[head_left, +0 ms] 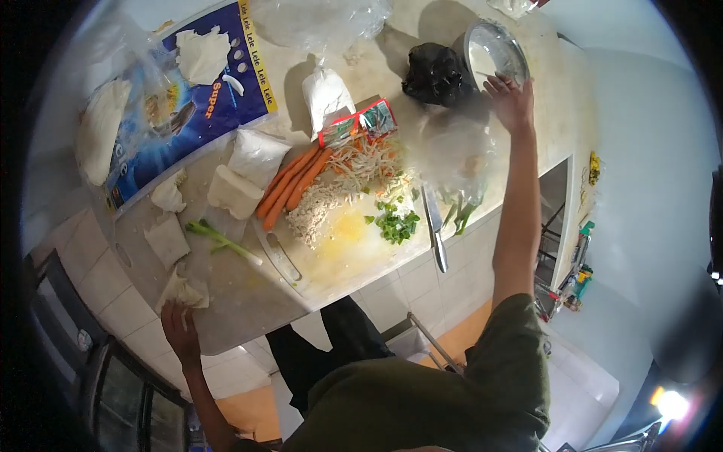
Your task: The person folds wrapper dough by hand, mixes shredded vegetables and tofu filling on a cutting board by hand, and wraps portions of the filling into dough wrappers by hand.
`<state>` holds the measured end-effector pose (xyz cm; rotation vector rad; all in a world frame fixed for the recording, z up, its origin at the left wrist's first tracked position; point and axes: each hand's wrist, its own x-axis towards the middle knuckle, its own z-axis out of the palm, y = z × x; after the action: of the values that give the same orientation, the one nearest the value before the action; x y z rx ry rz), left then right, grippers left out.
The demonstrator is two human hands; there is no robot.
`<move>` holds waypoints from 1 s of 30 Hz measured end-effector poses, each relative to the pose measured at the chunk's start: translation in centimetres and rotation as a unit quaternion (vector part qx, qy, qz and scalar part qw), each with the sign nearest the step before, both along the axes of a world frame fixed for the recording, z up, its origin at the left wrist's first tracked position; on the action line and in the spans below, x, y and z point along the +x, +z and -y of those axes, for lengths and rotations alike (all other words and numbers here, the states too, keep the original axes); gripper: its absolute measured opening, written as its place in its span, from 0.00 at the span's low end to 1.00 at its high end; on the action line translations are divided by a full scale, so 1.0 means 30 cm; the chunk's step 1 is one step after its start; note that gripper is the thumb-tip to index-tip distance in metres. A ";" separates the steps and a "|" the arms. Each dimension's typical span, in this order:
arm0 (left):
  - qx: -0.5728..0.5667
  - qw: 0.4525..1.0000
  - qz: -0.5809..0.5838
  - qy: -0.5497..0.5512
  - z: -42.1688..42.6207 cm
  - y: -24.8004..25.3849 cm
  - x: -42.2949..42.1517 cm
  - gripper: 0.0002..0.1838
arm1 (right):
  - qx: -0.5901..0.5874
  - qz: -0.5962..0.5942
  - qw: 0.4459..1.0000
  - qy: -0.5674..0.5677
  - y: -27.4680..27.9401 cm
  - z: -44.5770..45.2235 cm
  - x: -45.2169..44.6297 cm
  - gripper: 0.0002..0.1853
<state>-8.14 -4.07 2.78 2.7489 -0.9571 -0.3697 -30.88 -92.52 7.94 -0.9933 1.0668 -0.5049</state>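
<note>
Left hand (pixel 181 331): fingers a little spread, tips on the near edge of a pale thin sheet (pixel 188 291). Thumb hidden, so can't tell if I'm pinching it. Right hand (pixel 514 104): reached far out, fingers over the near rim of the metal bowl (pixel 515 54). A thin pale stick shows by the fingertips; can't tell if it's gripped.

Sheet sits at the corner of the board (pixel 233 301), presumably so the left can work it without leaning. Bowl is parked at the right's far reach, probably to save board space.

Sheet look: off-white, creased, floppy, corner raised. Bowl: shiny, something white inside.

Just beyond the left fingers: a flat square sheet (pixel 167 241) and a green onion (pixel 224 242). Further: thick pale stack (pixel 235 193), then carrots (pixel 295 187) lying side by side.

Between the hands: minced pile (pixel 311 216), shredded vegetables (pixel 369 160), chopped greens (pixel 397 224), apparently grouped to avoid mixing. Knife (pixel 434 230) lies nearer the right, handle towards me. Black bag (pixel 434 74) just left of the right fingers.
</note>
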 end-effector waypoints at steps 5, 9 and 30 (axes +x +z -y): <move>-0.077 0.997 -0.007 0.018 -0.086 -0.109 -0.005 0.14 | 0.129 0.372 0.906 0.158 0.086 -0.321 0.001 0.36; -0.085 0.995 0.021 -0.047 -0.069 -0.112 0.013 0.13 | 0.100 0.295 0.935 0.167 0.123 -0.608 0.054 0.34; -0.303 0.938 0.113 -0.123 -0.131 -0.175 0.109 0.15 | -0.497 0.056 0.628 0.596 -0.181 -2.305 0.658 0.33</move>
<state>-4.87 -0.15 -2.47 2.1401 -1.2275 0.1909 -11.15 -23.37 2.50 -2.3206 -0.3002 0.0484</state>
